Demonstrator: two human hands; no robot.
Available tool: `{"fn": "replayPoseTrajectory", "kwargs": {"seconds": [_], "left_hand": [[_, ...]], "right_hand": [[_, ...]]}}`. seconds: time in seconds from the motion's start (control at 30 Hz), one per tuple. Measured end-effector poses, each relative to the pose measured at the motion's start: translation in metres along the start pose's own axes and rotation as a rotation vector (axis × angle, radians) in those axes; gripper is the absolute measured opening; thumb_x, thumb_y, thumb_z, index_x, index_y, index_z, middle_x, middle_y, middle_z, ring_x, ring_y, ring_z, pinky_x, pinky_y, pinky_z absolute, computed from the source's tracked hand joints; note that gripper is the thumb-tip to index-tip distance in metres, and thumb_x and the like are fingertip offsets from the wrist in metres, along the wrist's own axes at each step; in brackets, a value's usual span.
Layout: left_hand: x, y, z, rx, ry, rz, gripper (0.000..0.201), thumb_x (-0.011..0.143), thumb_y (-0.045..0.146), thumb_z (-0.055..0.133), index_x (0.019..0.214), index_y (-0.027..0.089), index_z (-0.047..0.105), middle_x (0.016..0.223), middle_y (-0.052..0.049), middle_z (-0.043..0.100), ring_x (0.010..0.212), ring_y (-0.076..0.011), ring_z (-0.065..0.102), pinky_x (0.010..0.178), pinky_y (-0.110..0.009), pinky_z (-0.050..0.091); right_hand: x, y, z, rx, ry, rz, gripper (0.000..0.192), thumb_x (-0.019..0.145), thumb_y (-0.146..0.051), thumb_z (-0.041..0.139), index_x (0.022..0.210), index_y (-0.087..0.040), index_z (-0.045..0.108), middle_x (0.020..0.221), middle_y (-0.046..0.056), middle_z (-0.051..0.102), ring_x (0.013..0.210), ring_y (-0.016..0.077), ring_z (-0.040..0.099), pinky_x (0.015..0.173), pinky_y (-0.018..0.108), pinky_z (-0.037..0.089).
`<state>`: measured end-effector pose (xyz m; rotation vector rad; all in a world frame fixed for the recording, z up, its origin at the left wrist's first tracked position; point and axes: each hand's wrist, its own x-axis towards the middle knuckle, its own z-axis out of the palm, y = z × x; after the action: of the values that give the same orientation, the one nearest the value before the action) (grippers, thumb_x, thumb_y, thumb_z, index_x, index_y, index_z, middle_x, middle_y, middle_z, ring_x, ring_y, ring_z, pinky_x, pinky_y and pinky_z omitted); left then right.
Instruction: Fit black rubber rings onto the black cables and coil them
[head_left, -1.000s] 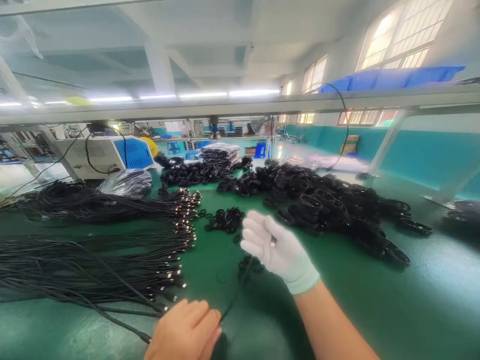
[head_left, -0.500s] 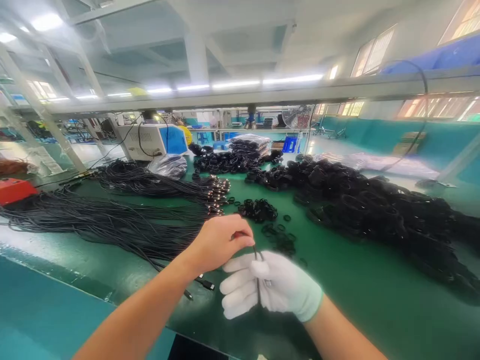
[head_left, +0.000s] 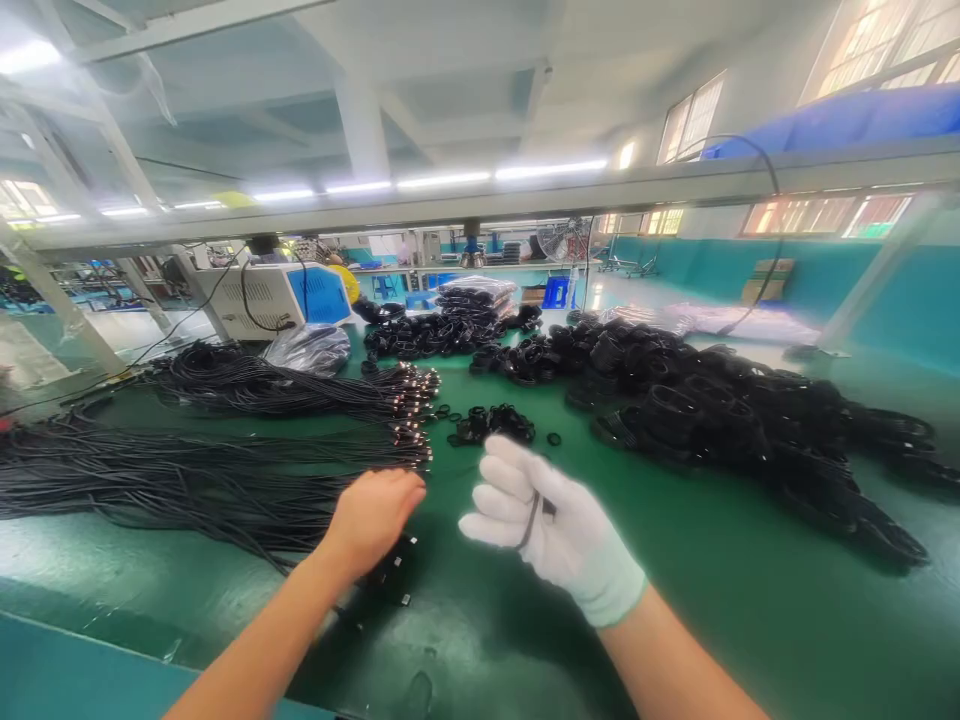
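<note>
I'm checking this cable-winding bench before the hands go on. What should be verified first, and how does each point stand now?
1. Cable pinched in gloved right hand: ok.
2. Left hand bare, over the loose cables: ok.
3. Whether left hand grips a strand: cannot tell.
4. Small black ties lie just beyond the hands: ok.
5. Bare green table beside the right hand: ok.
</note>
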<state>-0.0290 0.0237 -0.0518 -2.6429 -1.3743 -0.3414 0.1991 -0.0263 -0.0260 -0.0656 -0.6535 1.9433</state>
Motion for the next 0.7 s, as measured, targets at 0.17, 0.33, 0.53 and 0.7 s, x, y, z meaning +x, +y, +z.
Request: {"fn": "replayPoseTrajectory", "kwargs": {"seconds": [0.17,0.33,0.53,0.7], "left_hand": [[-0.026,0.065,-0.02,-0.014,-0.044,0.232,0.022,0.088,0.022,0.042,0.069,0.022,0.054,0.064,0.002,0.061,0.054,-0.0165,0.054,0.053,-0.028,0.032],[-0.038,0.085,-0.038,-0.121,0.134,0.384,0.022,0.085,0.019,0.044,0.064,0.02,0.051,0.057,0.002,0.056,0.047,-0.0146,0.046,0.049,-0.029,0.029],[0.007,0.054,-0.081,-0.451,0.052,0.154,0.011,0.081,0.029,0.062,0.074,0.021,0.064,0.069,0.003,0.061,0.063,-0.0106,0.054,0.059,-0.022,0.037],[0.025,0.044,-0.053,-0.917,-0.166,0.056,0.013,0.081,0.025,0.058,0.076,0.015,0.065,0.074,0.0,0.066,0.069,-0.0122,0.059,0.06,-0.02,0.044]], "right_hand": [[-0.002,-0.018,-0.01,-0.155,0.153,-0.105,0.027,0.089,-0.035,0.049,0.114,-0.026,0.056,0.109,0.001,0.061,0.096,0.0153,0.057,0.097,0.046,0.039],[-0.001,-0.003,-0.015,-0.175,0.1,0.064,0.014,0.086,-0.029,0.058,0.091,-0.016,0.059,0.076,0.001,0.062,0.065,0.0119,0.057,0.077,0.036,0.048],[-0.01,0.029,-0.011,-0.202,-0.109,0.405,0.049,0.073,-0.035,0.072,0.11,-0.006,0.056,0.099,0.019,0.065,0.091,0.0292,0.065,0.086,0.053,0.042],[-0.011,0.04,-0.006,-0.055,-0.164,0.412,0.045,0.069,-0.036,0.074,0.102,-0.011,0.056,0.079,0.006,0.062,0.074,0.0235,0.066,0.078,0.055,0.045]]}}
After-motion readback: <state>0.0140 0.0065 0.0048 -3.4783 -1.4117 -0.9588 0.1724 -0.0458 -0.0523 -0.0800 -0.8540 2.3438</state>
